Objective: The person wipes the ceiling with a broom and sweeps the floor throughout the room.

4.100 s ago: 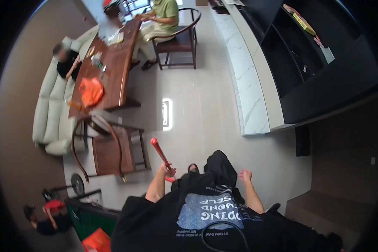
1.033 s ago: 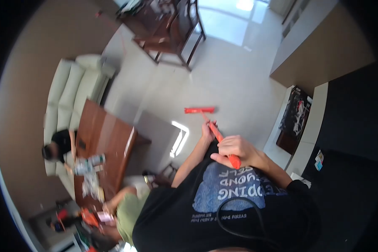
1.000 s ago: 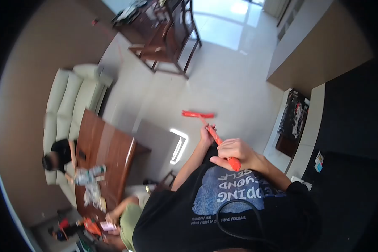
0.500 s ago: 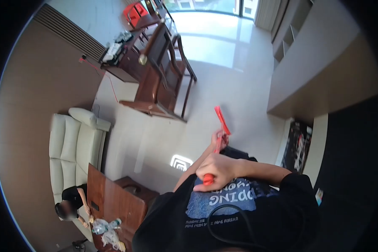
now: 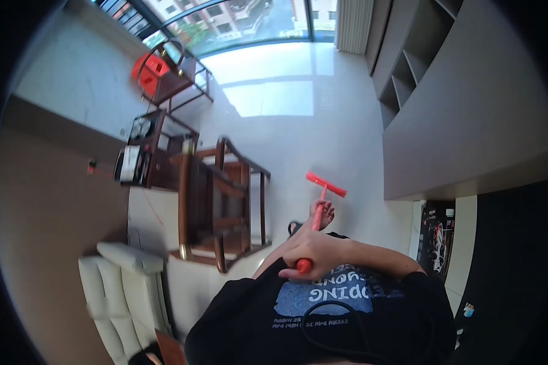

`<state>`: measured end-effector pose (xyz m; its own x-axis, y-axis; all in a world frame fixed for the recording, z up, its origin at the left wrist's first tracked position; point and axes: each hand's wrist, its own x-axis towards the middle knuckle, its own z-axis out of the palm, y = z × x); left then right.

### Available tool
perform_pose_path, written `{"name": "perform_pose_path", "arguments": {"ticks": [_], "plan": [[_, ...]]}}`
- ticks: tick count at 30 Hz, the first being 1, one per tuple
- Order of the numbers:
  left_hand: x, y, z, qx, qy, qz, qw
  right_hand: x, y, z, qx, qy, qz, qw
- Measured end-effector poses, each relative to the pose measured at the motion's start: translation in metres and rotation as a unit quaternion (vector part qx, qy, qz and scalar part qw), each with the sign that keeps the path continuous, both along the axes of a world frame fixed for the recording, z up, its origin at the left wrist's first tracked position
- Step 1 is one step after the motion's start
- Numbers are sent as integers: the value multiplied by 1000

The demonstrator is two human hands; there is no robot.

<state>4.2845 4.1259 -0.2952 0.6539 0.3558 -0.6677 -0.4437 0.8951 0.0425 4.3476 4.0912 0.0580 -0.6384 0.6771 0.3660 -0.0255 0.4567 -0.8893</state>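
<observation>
A red long-handled tool [image 5: 318, 218] with a narrow T-shaped head [image 5: 326, 184] points away from my body. I cannot make out whether the head carries bristles or a blade. My right hand [image 5: 316, 250] is a fist around the upper handle in front of my chest, with the rounded red handle end sticking out beside the thumb. Farther down, my left hand [image 5: 324, 213] curls round the handle close below the head in this view, its fingers partly showing on the right side.
A wooden armchair [image 5: 216, 201] stands ahead to the left, by a side table [image 5: 167, 173] with items on it. Another chair [image 5: 176, 85] holds a red object [image 5: 149, 72]. A pale sofa [image 5: 125, 298] is at lower left. Cabinets [image 5: 469, 115] line the right; glossy floor [image 5: 274, 140] runs to the window.
My view has turned and moved forward, so the window shows more and the armchair sits lower. The seated person has mostly left view. The tool's head has swung to lie more crosswise.
</observation>
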Motion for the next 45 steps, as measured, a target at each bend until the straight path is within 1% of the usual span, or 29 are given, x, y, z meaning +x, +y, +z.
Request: {"name": "perform_pose_path", "arguments": {"ticks": [3,5,6,8,9,11,12,13,15,16,17,21,22,24,25,27,29,30,31,33,34,35,37,38,40,41,43,44,45], "plan": [[37,103,9,45,-41,-22,998,41,84,24,39,45,-78,995],[65,150,13,-27,11,-22,999,75,136,23,49,72,-112,990],[83,179,43,-22,103,22,994,93,162,22,52,67,-122,989],[91,233,60,-15,120,10,993,114,210,23,72,66,-141,985],[101,266,58,-9,136,19,990,128,237,14,67,72,-122,988],[114,346,32,22,141,33,989,157,292,-14,69,98,-154,981],[124,354,16,26,142,38,989,174,318,-33,76,111,-157,978],[138,376,-5,19,141,73,987,189,346,-50,70,120,-151,979],[138,423,-31,17,206,200,958,199,392,-61,36,154,-179,971],[138,445,-33,-28,225,248,942,205,415,-59,11,160,-176,971],[138,468,-22,-76,239,289,924,208,444,-50,-4,164,-154,974],[96,558,-17,-93,220,391,889,208,557,-29,-43,130,-75,988],[90,588,38,-91,245,403,877,204,595,-32,-50,117,-70,989],[69,649,-18,-114,232,431,864,196,669,-47,-49,97,-34,993],[62,672,-25,-150,219,444,856,195,699,-54,-61,70,-12,996],[40,722,-41,-143,223,492,829,180,753,-67,-52,57,-3,997],[47,744,-76,-126,292,398,860,172,781,-64,-90,33,-46,994],[49,761,-69,-173,330,436,819,166,801,-64,-99,37,-29,994],[46,777,-64,-186,328,442,814,158,825,-59,-107,32,-18,994],[45,795,-54,-159,333,423,827,140,869,-50,-103,-88,112,984],[39,803,-38,-139,323,393,850,121,893,-56,-64,-13,170,983],[29,800,-17,-140,331,379,853,109,899,-72,-60,15,223,973],[40,800,6,17,157,437,885,98,926,-99,-115,2,270,956],[35,818,5,8,151,429,890,92,952,-106,-121,-21,288,950],[14,880,1,-82,239,419,872,76,1015,-111,-111,-91,314,938],[9,900,5,-88,235,424,870,63,1047,-109,-97,-79,307,943],[-3,935,38,-19,340,443,829,42,1094,-109,-122,-85,319,936],[-7,963,74,-38,389,459,798,29,1121,-92,-130,-79,334,930],[-21,983,48,-38,396,467,790,15,1151,-86,-127,-72,345,927]]}}
